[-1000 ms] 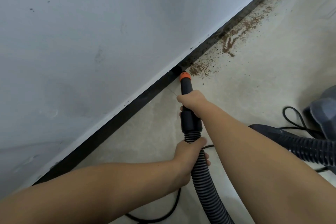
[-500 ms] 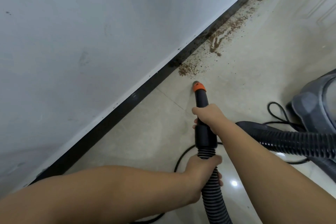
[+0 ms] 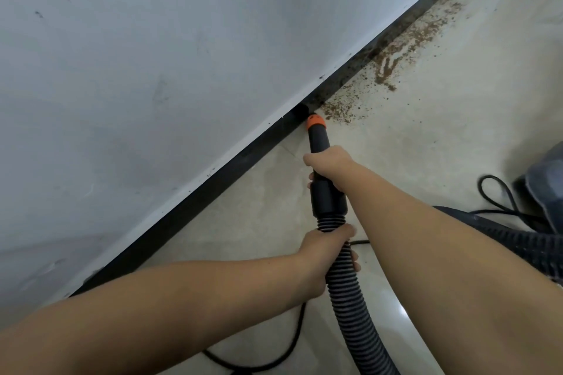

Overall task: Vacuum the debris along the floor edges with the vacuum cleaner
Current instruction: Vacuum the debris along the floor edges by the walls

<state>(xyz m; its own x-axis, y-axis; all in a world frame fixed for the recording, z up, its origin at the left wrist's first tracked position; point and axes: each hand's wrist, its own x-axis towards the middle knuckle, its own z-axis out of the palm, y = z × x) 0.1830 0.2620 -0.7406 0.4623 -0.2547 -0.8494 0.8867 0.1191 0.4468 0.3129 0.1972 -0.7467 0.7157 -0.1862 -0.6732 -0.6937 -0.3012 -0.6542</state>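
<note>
Our right hand (image 3: 330, 163) has its fingers wrapped around the black rigid nozzle tube (image 3: 321, 167) of the vacuum cleaner, knuckles up, the fingertips hidden on the tube's far side. Our left hand (image 3: 323, 256) grasps the ribbed grey hose (image 3: 350, 292) just behind the cuff, thumb lying across the top, two fingertips showing past the hose on the right. Both forearms reach in from the bottom of the view, the left from the lower left, the right from the lower right, crossing over the hose's other run.

The orange tip (image 3: 316, 122) of the tube sits at the dark baseboard (image 3: 189, 213), where the pale wall (image 3: 152, 70) meets the floor (image 3: 441, 131). Just right of the tip lies brown crumbly debris (image 3: 338, 111), and more of it trails along the floor edge toward the upper right.

The nozzle mouth itself is lost in the shadow under the wall, so we cannot tell whether it touches the debris. At the right edge the grey vacuum body (image 3: 548, 179) is cut off and blurred, with a black cord (image 3: 499, 195) looped beside it.
</note>
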